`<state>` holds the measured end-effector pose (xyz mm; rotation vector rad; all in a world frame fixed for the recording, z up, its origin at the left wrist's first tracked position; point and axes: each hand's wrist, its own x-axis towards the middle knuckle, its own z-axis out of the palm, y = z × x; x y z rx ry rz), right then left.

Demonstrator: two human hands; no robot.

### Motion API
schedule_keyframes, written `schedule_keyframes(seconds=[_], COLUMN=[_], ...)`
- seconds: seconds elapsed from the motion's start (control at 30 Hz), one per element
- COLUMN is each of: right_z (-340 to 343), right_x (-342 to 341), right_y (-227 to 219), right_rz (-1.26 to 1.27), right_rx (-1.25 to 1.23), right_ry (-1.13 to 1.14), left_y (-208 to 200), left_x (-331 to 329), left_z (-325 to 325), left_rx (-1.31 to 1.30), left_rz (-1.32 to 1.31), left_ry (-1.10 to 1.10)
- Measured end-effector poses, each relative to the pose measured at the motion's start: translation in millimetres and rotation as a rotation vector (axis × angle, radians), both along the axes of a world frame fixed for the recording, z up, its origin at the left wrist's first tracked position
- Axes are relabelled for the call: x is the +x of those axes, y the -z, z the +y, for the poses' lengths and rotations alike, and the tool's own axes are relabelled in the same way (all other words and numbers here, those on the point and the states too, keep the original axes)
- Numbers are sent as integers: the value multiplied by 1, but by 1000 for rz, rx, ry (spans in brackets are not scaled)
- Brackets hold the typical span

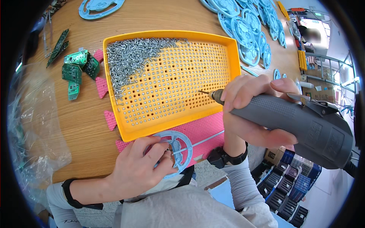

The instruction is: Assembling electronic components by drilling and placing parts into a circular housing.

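My right hand [253, 102] is wrapped round a dark grey electric screwdriver [292, 121], its bit pointing left over a yellow screw tray [175, 133]. The tray has rows of holes, many filled with screws. A heap of loose silver screws [129, 53] lies in its far left corner. At the tray's near edge, my left hand [146, 163] grips a light blue plastic steering-wheel-shaped part [186, 148]. What the fingers cover on that part is hidden. Beneath the tray and the blue part lies a pink foam mat [207, 133].
Green circuit boards [74, 72] lie left of the tray, near a clear plastic bag [42, 129]. Several light blue wheel parts [243, 30] are piled at the far right, and another blue wheel part [100, 8] lies at the far left. Black bins [283, 186] stand below at right.
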<state>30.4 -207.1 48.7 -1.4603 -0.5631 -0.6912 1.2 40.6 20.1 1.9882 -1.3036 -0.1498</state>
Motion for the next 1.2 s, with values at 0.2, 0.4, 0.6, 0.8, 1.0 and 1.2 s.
schedule_keyframes(seconds=[0.2,0.4,0.6,0.8,1.0,1.2], right_z=[-1,-13,5,43,75,95], right_x=[0,-9,-32,-86,-101,-105], right_y=[2,-18,-44,-80,-45,-30], right_rz=[4,24,53,270,195,193], right_rx=[-82,-120,-73,26,51,187], right_ry=[-34,-63,-24,-411,-502,-287], left_y=[-1,-1,7,8,8,8], left_x=[0,-2,-4,-5,-8,-9], left_z=[0,0,0,-3,-3,-4], left_rx=[8,-2,-26,-25,-33,-30], left_rz=[-11,27,49,127,181,194], left_ry=[2,-4,10,38,-9,-14])
